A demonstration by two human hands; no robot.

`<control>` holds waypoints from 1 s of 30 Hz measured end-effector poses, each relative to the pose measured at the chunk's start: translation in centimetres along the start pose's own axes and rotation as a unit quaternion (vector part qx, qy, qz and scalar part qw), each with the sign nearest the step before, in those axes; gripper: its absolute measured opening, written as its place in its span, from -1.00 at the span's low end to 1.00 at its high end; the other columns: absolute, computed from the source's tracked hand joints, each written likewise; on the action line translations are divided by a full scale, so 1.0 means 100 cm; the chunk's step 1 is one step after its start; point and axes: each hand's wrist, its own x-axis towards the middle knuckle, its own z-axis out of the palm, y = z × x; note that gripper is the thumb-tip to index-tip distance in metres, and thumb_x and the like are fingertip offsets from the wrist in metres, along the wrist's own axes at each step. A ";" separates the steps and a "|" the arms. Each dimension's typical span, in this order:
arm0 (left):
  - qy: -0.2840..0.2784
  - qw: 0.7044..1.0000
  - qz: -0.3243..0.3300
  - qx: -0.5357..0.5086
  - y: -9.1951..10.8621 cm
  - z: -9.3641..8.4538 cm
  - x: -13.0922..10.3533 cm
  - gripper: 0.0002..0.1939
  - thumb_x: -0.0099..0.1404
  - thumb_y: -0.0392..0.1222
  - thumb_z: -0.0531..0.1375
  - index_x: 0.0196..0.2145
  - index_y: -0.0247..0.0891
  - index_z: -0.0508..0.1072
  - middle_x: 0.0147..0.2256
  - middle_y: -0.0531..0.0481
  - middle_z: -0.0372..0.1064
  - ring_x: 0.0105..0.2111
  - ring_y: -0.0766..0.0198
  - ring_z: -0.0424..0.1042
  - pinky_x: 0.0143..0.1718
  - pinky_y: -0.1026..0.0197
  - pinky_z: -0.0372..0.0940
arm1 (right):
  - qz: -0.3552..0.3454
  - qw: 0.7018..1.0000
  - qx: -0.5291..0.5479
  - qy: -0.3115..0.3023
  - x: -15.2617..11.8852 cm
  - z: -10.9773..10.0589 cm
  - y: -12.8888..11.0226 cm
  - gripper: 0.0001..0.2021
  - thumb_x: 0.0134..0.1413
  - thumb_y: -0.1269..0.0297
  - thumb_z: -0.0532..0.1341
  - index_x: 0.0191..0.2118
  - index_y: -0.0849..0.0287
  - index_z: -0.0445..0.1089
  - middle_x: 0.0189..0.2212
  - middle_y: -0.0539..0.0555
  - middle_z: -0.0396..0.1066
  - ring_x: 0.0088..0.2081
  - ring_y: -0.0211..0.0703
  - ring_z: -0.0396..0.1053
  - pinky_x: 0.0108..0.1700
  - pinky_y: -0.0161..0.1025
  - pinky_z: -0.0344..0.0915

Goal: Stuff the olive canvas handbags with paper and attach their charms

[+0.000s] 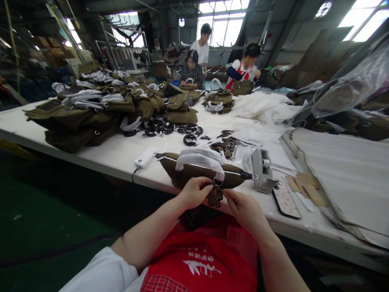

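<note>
An olive handbag (pixel 197 170) stands at the table's near edge, its handles (pixel 199 158) wrapped in white tissue. From a ring at the base of one handle hangs a leopard-print bag charm (pixel 215 197). My left hand (pixel 196 192) pinches the top of the charm near the ring, from the left. My right hand (pixel 243 206) is closed on the charm's right upper side, fingertips pressed together. The fine fastening between the fingers is too small to make out.
A grey tape dispenser (pixel 261 169) and a phone (pixel 286 200) lie right of the bag. Behind are more leopard charms (pixel 226 146), black rings (pixel 190 140) and piled olive bags (pixel 121 105). A white power bank (pixel 145 158) sits left. Several people (pixel 244 71) work across the table.
</note>
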 end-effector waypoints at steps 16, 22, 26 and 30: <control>-0.009 1.000 0.007 -0.012 -0.005 0.000 -0.001 -0.77 0.25 -0.19 0.17 -0.17 -0.28 0.55 -0.31 -0.03 0.54 -0.31 0.23 0.50 -0.29 0.25 0.44 | -0.004 0.999 0.043 -0.001 0.012 0.001 -0.010 -0.68 0.28 0.19 -0.03 -0.16 0.09 0.47 -0.36 0.09 0.56 -0.41 -0.09 0.46 -0.40 -0.25 0.14; 0.008 0.999 0.030 -0.010 -0.008 0.002 -0.003 -0.76 0.31 -0.08 0.14 -0.26 -0.27 0.54 -0.38 0.02 0.51 -0.38 0.27 0.48 -0.36 0.29 0.37 | 0.006 0.995 0.098 -0.014 0.016 0.003 -0.013 -0.64 0.31 0.14 -0.07 -0.33 0.12 0.40 -0.45 0.07 0.49 -0.44 -0.13 0.39 -0.40 -0.26 0.12; 0.072 0.991 0.038 0.102 0.003 0.007 -0.007 -0.60 0.39 0.00 0.04 -0.43 -0.26 0.52 -0.53 0.04 0.44 -0.51 0.29 0.41 -0.44 0.30 0.28 | 0.000 0.996 0.088 -0.004 0.016 0.009 -0.017 -0.67 0.30 0.17 -0.06 -0.39 0.11 0.36 -0.48 0.06 0.47 -0.46 -0.12 0.37 -0.42 -0.26 0.09; 0.129 0.947 0.108 0.274 0.012 0.009 -0.014 -0.66 0.42 -0.09 0.02 -0.36 -0.21 0.52 -0.42 -0.06 0.51 -0.37 0.21 0.49 -0.27 0.23 0.31 | 0.017 0.988 0.152 0.030 0.013 0.009 -0.020 -0.66 0.30 0.12 -0.03 -0.35 0.11 0.41 -0.46 0.06 0.49 -0.43 -0.12 0.41 -0.39 -0.28 0.16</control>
